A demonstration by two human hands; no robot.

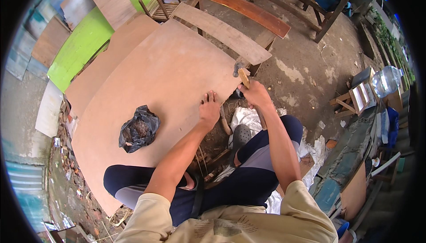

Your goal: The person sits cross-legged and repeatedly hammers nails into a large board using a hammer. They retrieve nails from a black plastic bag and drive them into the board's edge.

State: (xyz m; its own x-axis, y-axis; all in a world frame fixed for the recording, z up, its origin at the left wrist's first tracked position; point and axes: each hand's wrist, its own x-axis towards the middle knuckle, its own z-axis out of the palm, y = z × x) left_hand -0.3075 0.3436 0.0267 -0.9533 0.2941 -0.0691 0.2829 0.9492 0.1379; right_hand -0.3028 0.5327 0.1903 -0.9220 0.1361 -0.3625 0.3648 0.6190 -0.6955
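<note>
A large tan plywood sheet (151, 74) lies in front of me. Near its right edge, my left hand (209, 108) rests on the surface with its fingers slightly apart and nothing visible in them. My right hand (255, 94) is wrapped around the wooden handle of a hammer (243, 77), just beyond that same edge. The dark metal hammer head points away from me, raised close to the sheet's far right corner. Left of my left forearm, a crumpled black plastic bag (140, 129) sits open on the sheet, with small thin brownish pieces inside, too small to name.
Beyond the sheet stand a bare wooden plank (222, 32) and a reddish-brown board (244, 7). Green and brown panels (82, 41) lean at the left. A white sack (246, 117) lies beside my sandalled foot. At the right are a wooden stand (361, 96) and a clear water jug (387, 81).
</note>
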